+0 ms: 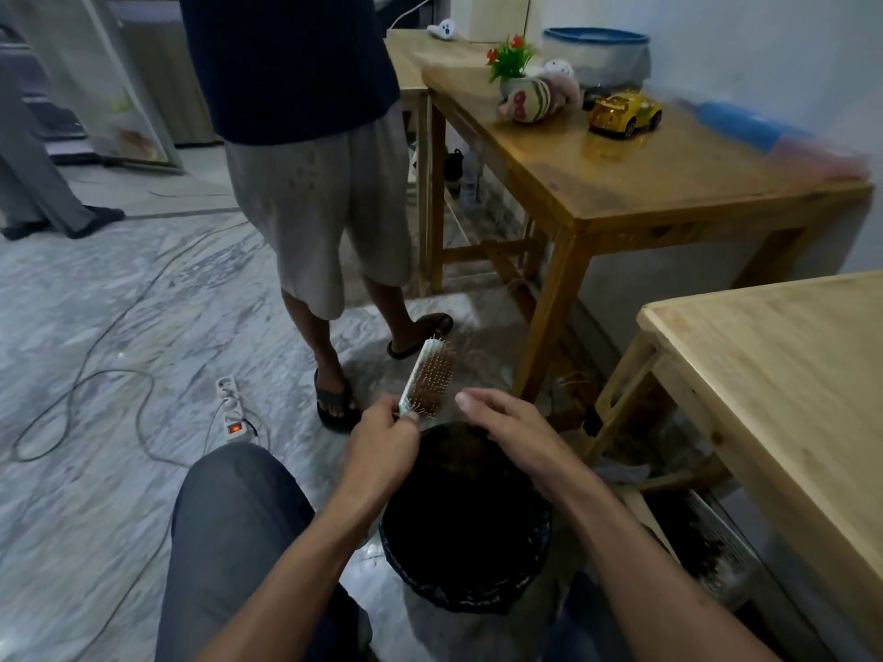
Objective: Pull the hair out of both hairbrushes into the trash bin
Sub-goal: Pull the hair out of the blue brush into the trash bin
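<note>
Trash bin (466,580): black, lined with a dark bag, on the marble floor near centre, between the wearer's knees. Interior is dark; a brownish mass seems to lie at its far inner edge, possibly hair, cannot confirm.

Hairbrush (430,379): pale body, reddish-brown pad with light pins, held tilted just beyond the far rim of the bin, pin side facing right. Wisps of hair appear at its far right edge; the pad itself looks mostly clean, though blur limits certainty.

Left hand (384,434): clenched on the near end of the hairbrush, thumb and fingers pinching it.

Right hand (513,430): over the bin's far rim, just right of the brush, fingers loosely extended, grasping nothing visible. Fine strands between fingertips cannot be ruled out.

Progress, judged: this brush seems close to done, with only stray hairs left. A second brush is not identifiable here; a blurred blue object (755,126) lies on the far wooden table (669,183) at right, nature unclear. So at least one brush probably remains.

Writing: none readable. No brand or label on brush, bin, or the white power strip (231,408) on the floor at left.
</note>
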